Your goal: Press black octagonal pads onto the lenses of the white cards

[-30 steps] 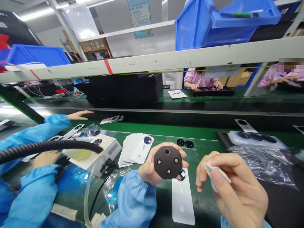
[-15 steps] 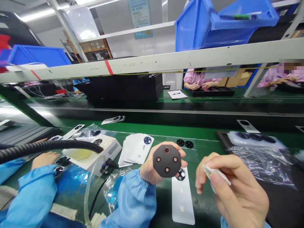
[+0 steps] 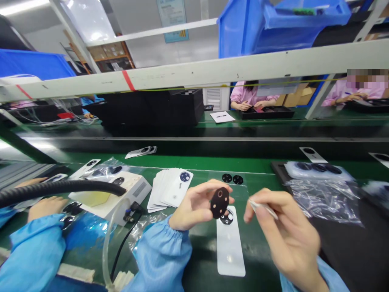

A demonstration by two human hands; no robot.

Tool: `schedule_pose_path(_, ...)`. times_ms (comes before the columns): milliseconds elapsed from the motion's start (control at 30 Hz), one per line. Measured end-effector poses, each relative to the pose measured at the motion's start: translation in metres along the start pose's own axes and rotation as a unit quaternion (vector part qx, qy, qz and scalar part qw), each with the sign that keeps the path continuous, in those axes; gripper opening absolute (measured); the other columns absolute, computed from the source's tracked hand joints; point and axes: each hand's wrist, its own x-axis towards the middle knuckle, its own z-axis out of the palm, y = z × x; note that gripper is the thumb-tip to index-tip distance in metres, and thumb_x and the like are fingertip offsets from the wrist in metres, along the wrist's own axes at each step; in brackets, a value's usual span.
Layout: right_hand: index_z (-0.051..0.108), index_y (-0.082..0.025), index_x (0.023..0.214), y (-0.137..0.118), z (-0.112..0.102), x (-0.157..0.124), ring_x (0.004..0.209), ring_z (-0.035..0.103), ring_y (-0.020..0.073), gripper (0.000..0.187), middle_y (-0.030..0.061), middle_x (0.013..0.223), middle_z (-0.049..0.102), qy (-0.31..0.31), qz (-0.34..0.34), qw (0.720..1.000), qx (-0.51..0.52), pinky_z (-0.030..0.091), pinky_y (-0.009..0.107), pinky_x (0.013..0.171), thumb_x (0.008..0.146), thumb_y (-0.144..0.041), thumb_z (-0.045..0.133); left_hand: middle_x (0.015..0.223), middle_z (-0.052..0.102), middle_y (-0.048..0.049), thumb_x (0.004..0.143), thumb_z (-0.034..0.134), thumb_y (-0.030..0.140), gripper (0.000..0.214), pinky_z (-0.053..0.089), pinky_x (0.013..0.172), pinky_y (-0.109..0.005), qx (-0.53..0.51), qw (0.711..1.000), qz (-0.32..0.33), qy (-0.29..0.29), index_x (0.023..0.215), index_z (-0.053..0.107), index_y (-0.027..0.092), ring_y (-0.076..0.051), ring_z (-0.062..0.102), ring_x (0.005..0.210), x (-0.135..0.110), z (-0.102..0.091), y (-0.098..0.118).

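Between the thumb and fingers of my left hand [image 3: 193, 205] is a black round camera lens cover [image 3: 220, 202] with several small holes, tilted so its face points partly to the right. A folded white wipe [image 3: 265, 209] is pinched in my right hand [image 3: 288, 231], apart from the cover. Below my left hand a white phone back panel [image 3: 231, 251] lies on the green bench, its camera area partly behind the lens cover. Left of my left hand, a fanned stack of white phone back panels [image 3: 165, 188] rests on the bench. Two black lens covers [image 3: 232, 179] lie beyond.
A white box device [image 3: 133, 194] with a black ribbed hose [image 3: 75, 186] stands at left, beside a co-worker's blue sleeve [image 3: 39, 251]. Plastic-wrapped parts [image 3: 319, 170] lie on a dark tray at right. A white rail [image 3: 182, 69] crosses overhead, under blue bins [image 3: 243, 28].
My left hand has turned the lens cover from facing me to a slanted angle. My right hand has shifted slightly left with the wipe, and the whole view has moved a little.
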Motion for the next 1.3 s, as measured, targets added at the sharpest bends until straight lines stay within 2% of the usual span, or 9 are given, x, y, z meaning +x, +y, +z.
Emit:
schedule_pose_path(67, 0.053, -0.025, 0.112, 0.028, -0.009, -0.006, 0.074, 0.059, 0.0151, 0.018, 0.0011, 0.079, 0.056, -0.027, 0.054, 0.996, -0.059, 0.050, 0.029, 0.067, 0.098, -0.022, 0.042, 0.119, 0.054, -0.0088, 0.080, 0.070, 0.030, 0.042, 0.056, 0.087, -0.035, 0.188, 0.980, -0.049, 0.031, 0.121, 0.061, 0.024, -0.026, 0.061, 0.108, -0.008, -0.009, -0.015)
schedule_pose_path(167, 0.041, -0.026, 0.129, 0.084, -0.026, -0.024, 0.087, 0.057, 0.0178, 0.031, 0.0041, 0.094, 0.057, -0.109, 0.150, 0.970, -0.157, 0.049, 0.035, 0.081, 0.100, -0.032, 0.036, 0.116, 0.056, -0.0075, 0.083, 0.065, 0.024, 0.041, 0.056, 0.089, -0.036, 0.391, 0.915, -0.084, 0.064, 0.123, 0.057, 0.024, -0.022, 0.061, 0.104, -0.022, -0.021, -0.051)
schedule_pose_path(233, 0.030, -0.025, 0.139, 0.119, -0.034, -0.041, 0.098, 0.055, 0.0215, 0.047, 0.0086, 0.109, 0.054, -0.186, 0.161, 0.939, -0.243, 0.047, 0.040, 0.087, 0.095, -0.037, 0.045, 0.117, 0.057, -0.0079, 0.082, 0.065, 0.022, 0.044, 0.055, 0.090, -0.037, 0.437, 0.893, -0.093, 0.060, 0.125, 0.056, 0.023, -0.022, 0.061, 0.102, -0.030, -0.027, -0.076)
schedule_pose_path(367, 0.035, -0.022, 0.140, 0.155, -0.036, -0.064, 0.099, 0.052, 0.0268, 0.073, 0.0079, 0.100, 0.056, -0.272, 0.153, 0.910, -0.272, 0.044, 0.047, 0.093, 0.078, -0.041, 0.069, 0.121, 0.057, -0.0081, 0.081, 0.064, 0.019, 0.052, 0.051, 0.096, -0.041, 0.486, 0.868, -0.101, 0.028, 0.131, 0.050, 0.023, -0.024, 0.058, 0.108, -0.038, -0.033, -0.110)
schedule_pose_path(467, 0.037, -0.022, 0.138, 0.159, -0.032, -0.068, 0.110, 0.047, 0.0306, 0.078, 0.0082, 0.103, 0.056, -0.302, 0.135, 0.902, -0.278, 0.033, 0.053, 0.104, 0.073, -0.046, 0.074, 0.124, 0.056, -0.0075, 0.082, 0.063, 0.019, 0.055, 0.047, 0.100, -0.042, 0.512, 0.853, -0.100, 0.002, 0.134, 0.046, 0.024, -0.023, 0.055, 0.115, -0.038, -0.038, -0.120)
schedule_pose_path(600, 0.037, -0.020, 0.138, 0.162, -0.030, -0.068, 0.113, 0.043, 0.0301, 0.080, 0.0100, 0.116, 0.053, -0.317, 0.123, 0.896, -0.285, 0.026, 0.053, 0.109, 0.072, -0.045, 0.075, 0.127, 0.057, -0.0070, 0.083, 0.063, 0.019, 0.054, 0.044, 0.102, -0.044, 0.534, 0.839, -0.103, -0.019, 0.134, 0.044, 0.025, -0.023, 0.053, 0.116, -0.037, -0.041, -0.123)
schedule_pose_path(800, 0.041, -0.018, 0.134, 0.166, -0.030, -0.069, 0.106, 0.043, 0.0297, 0.075, 0.0084, 0.109, 0.053, -0.328, 0.118, 0.890, -0.295, 0.031, 0.052, 0.105, 0.073, -0.044, 0.075, 0.128, 0.058, -0.0058, 0.084, 0.064, 0.019, 0.055, 0.045, 0.100, -0.042, 0.542, 0.832, -0.110, -0.037, 0.135, 0.042, 0.025, -0.023, 0.054, 0.115, -0.035, -0.042, -0.121)
schedule_pose_path(967, 0.042, -0.016, 0.134, 0.167, -0.029, -0.068, 0.108, 0.042, 0.0305, 0.075, 0.0080, 0.107, 0.052, -0.335, 0.113, 0.887, -0.299, 0.028, 0.053, 0.108, 0.073, -0.044, 0.075, 0.128, 0.058, -0.0057, 0.085, 0.063, 0.019, 0.055, 0.045, 0.100, -0.040, 0.541, 0.832, -0.113, -0.043, 0.135, 0.042, 0.025, -0.022, 0.053, 0.116, -0.033, -0.042, -0.121)
schedule_pose_path(1300, 0.042, -0.016, 0.135, 0.166, -0.029, -0.068, 0.110, 0.042, 0.0326, 0.076, 0.0096, 0.109, 0.054, -0.341, 0.122, 0.882, -0.301, 0.034, 0.054, 0.103, 0.073, -0.045, 0.076, 0.131, 0.057, -0.0054, 0.086, 0.059, 0.015, 0.053, 0.042, 0.103, -0.040, 0.529, 0.839, -0.116, -0.058, 0.136, 0.042, 0.025, -0.020, 0.051, 0.119, -0.033, -0.042, -0.118)
